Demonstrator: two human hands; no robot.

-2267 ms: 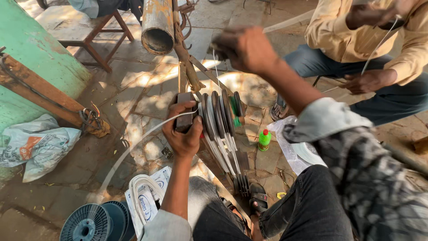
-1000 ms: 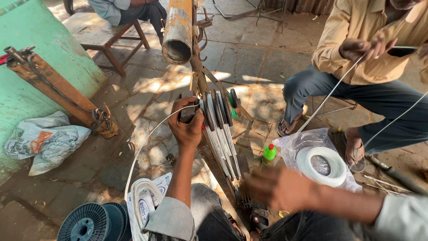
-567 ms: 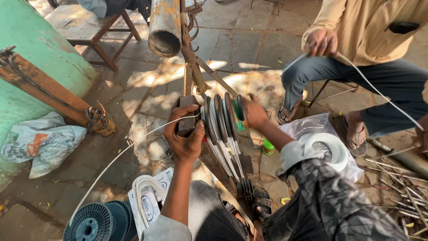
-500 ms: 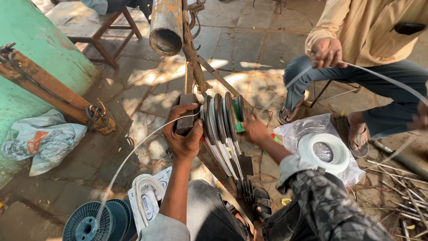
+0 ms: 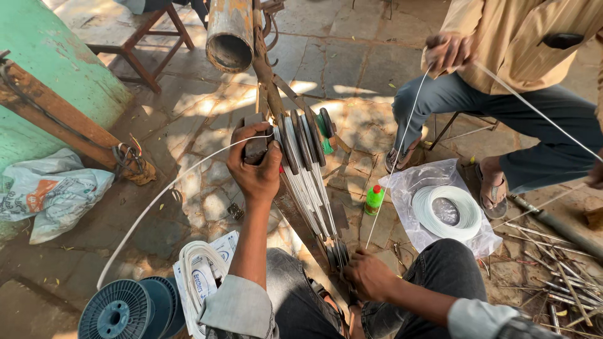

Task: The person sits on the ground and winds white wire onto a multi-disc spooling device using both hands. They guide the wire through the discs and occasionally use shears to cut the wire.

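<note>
My left hand [image 5: 254, 164] grips a dark block at the top of a winding former [image 5: 308, 182] wrapped with rows of white wire. A white wire [image 5: 163, 194] runs from this hand down to the left. My right hand [image 5: 367, 275] is low at the former's bottom end, closed on a thin white wire [image 5: 392, 169] that rises to another person's hand [image 5: 447, 50]. That seated person [image 5: 521, 69] holds the wire taut across their lap.
A rusty pipe [image 5: 229, 34] on a metal stand rises behind the former. A coil of white wire [image 5: 449, 210] lies on plastic at the right. A green bottle [image 5: 374, 199], blue spools [image 5: 122, 311], a wire bundle [image 5: 201, 276], a sack [image 5: 44, 191] and a green wall [image 5: 44, 69] surround me.
My right hand moved from the upper side of the former down to its bottom end. The wire now runs straight up to the other person's raised hand. My left hand stayed put.
</note>
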